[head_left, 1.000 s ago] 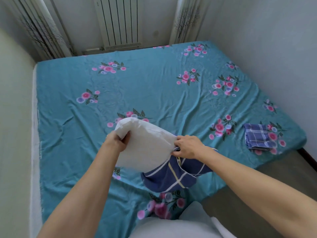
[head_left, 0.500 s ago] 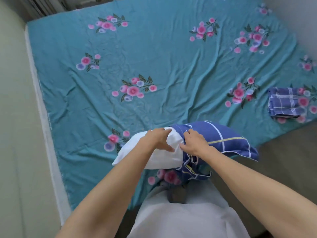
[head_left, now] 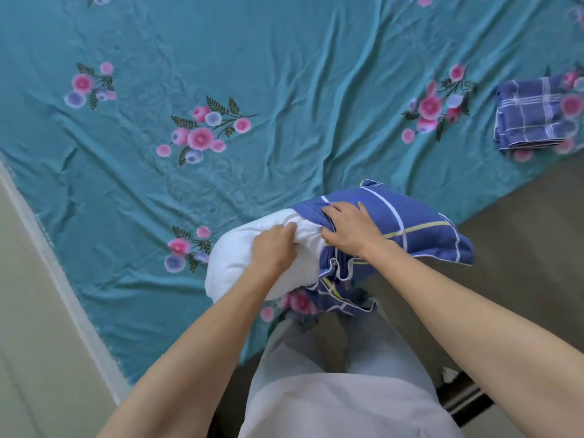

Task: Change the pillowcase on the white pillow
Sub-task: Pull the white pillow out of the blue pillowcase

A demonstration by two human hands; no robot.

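The left hand [head_left: 274, 248] grips a bunched fold of the white pillow [head_left: 240, 267]; the right hand [head_left: 349, 230] clutches the blue checked pillowcase [head_left: 410, 229] at its opening, both held over the bed [head_left: 252, 74] edge. A snagged corner could jam the pillow halfway.

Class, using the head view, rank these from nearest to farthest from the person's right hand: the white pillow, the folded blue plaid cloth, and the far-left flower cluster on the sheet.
1. white pillow, just left of the right hand.
2. folded blue plaid cloth, far right on the bed.
3. far-left flower cluster, upper left.
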